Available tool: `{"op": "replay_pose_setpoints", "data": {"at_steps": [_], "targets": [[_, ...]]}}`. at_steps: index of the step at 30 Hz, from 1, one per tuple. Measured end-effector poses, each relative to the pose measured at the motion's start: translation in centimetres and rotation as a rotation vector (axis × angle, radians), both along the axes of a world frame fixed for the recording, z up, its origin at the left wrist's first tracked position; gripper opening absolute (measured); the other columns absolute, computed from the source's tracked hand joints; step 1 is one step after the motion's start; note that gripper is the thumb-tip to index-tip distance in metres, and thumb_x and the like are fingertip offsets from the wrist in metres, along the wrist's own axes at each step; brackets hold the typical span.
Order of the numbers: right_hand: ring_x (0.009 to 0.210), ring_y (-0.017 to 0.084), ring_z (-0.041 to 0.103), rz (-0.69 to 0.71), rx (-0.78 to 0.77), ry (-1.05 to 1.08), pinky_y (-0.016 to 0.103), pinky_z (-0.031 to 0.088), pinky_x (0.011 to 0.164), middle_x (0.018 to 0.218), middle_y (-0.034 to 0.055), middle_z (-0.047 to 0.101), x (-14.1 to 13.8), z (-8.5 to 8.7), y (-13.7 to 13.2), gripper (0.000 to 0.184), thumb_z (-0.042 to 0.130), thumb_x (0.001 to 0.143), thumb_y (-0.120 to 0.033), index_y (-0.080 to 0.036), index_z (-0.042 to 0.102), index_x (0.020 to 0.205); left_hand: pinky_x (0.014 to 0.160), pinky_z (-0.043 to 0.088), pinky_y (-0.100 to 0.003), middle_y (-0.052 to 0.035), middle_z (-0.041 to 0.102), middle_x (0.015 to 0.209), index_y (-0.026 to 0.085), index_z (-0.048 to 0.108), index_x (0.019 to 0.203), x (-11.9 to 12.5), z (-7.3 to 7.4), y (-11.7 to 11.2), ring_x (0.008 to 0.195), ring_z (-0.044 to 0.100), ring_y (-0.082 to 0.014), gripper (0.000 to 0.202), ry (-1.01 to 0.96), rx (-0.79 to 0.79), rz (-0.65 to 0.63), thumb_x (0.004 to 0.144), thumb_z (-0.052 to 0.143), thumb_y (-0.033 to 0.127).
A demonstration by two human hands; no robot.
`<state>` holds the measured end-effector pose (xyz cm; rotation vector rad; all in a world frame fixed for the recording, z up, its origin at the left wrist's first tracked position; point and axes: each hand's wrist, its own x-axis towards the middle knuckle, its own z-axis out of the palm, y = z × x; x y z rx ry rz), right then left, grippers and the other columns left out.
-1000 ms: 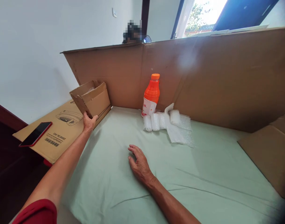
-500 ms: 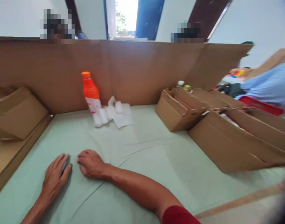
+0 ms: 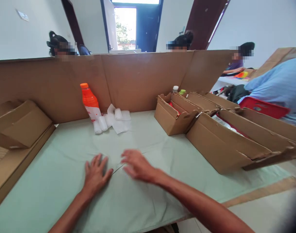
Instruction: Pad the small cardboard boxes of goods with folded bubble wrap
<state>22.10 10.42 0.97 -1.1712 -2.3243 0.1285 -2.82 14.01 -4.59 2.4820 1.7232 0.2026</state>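
My left hand [image 3: 96,174] lies on the pale green tablecloth [image 3: 128,200] with its fingers spread, holding nothing. To the right of it, my right hand [image 3: 138,166] is over the same cloth, its fingers loosely bent and apart. Motion blurs this hand a little, and nothing shows in it. A crease in the cloth runs between the two hands. Beyond them, an orange-capped bottle [image 3: 89,102] with a white label leans near the cardboard screen. White rolls [image 3: 100,124] and crumpled white sheets [image 3: 121,124] lie at its foot.
Cardboard boxes [image 3: 211,145] stand on the right, with packets and bottles inside. At the left edge sits another cardboard box [image 3: 24,124]. A tall cardboard screen [image 3: 148,81] closes the back. Several people are beyond it, and a red chair [image 3: 264,108] stands at right.
Both hands have moved to the right across the cloth. My left hand's fingers have spread wider, and my right hand's fingers have loosened. The camera view has also shifted.
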Motion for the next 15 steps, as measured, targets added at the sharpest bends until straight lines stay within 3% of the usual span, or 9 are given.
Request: {"op": "replay_pose_setpoints", "data": {"at_steps": [3, 5, 8, 11, 13, 15], "targets": [[0.129, 0.030, 0.053, -0.437, 0.199, -0.054, 0.049, 0.037, 0.107, 0.135, 0.0145, 0.063, 8.5, 5.4, 3.8, 0.030, 0.059, 0.089, -0.025, -0.020, 0.066, 0.118, 0.119, 0.015, -0.070, -0.0163, 0.039, 0.160, 0.026, 0.052, 0.146, 4.6, 0.4, -3.6, 0.150, 0.031, -0.0395, 0.063, -0.128, -0.073, -0.390, 0.089, 0.059, 0.051], [0.133, 0.036, 0.047, -0.712, 0.278, -0.146, 0.052, 0.036, 0.105, 0.142, 0.0208, 0.056, 13.2, 8.5, 6.1, 0.044, 0.063, 0.085, -0.027, -0.016, 0.059, 0.127, 0.119, 0.015, -0.070, -0.0128, 0.036, 0.162, 0.031, 0.045, 0.151, 7.0, -0.2, -6.7, 0.150, 0.030, -0.0399, 0.073, -0.224, -0.111, -0.660, 0.086, 0.061, 0.059], [0.117, 0.041, 0.057, -1.057, 0.112, -0.304, 0.052, 0.039, 0.094, 0.121, 0.0289, 0.065, 17.8, 11.3, 8.1, 0.045, 0.064, 0.082, -0.030, -0.007, 0.061, 0.121, 0.122, 0.019, -0.064, -0.0065, 0.043, 0.159, 0.036, 0.046, 0.149, 9.6, -2.1, -10.8, 0.149, 0.035, -0.0347, 0.061, -0.319, -0.114, -0.946, 0.091, 0.058, 0.055], [0.095, 0.036, 0.067, -1.120, -0.089, -0.374, 0.045, 0.041, 0.084, 0.095, 0.0238, 0.073, 19.4, 12.1, 8.5, 0.026, 0.059, 0.084, -0.026, -0.009, 0.070, 0.100, 0.123, 0.027, -0.053, -0.0018, 0.060, 0.146, 0.039, 0.062, 0.132, 10.1, -3.7, -12.8, 0.143, 0.046, -0.0281, 0.035, -0.397, -0.152, -1.028, 0.098, 0.053, 0.037], [0.089, 0.031, 0.068, -1.053, -0.104, -0.392, 0.040, 0.041, 0.082, 0.089, 0.0185, 0.074, 19.1, 12.1, 7.7, 0.022, 0.058, 0.084, -0.024, -0.013, 0.074, 0.094, 0.121, 0.033, -0.048, -0.0036, 0.067, 0.137, 0.036, 0.064, 0.130, 8.9, -3.6, -12.5, 0.138, 0.053, -0.0270, 0.036, -0.521, -0.261, -0.949, 0.094, 0.059, 0.039], [0.088, 0.028, 0.068, -0.976, -0.110, -0.418, 0.039, 0.041, 0.083, 0.086, 0.0139, 0.075, 18.2, 11.8, 5.7, 0.021, 0.058, 0.085, -0.026, -0.017, 0.076, 0.091, 0.116, 0.043, -0.043, -0.0081, 0.068, 0.134, 0.031, 0.061, 0.135, 6.7, -2.4, -11.3, 0.131, 0.059, -0.0271, 0.049, -0.670, -0.372, -0.776, 0.089, 0.064, 0.044]]}}
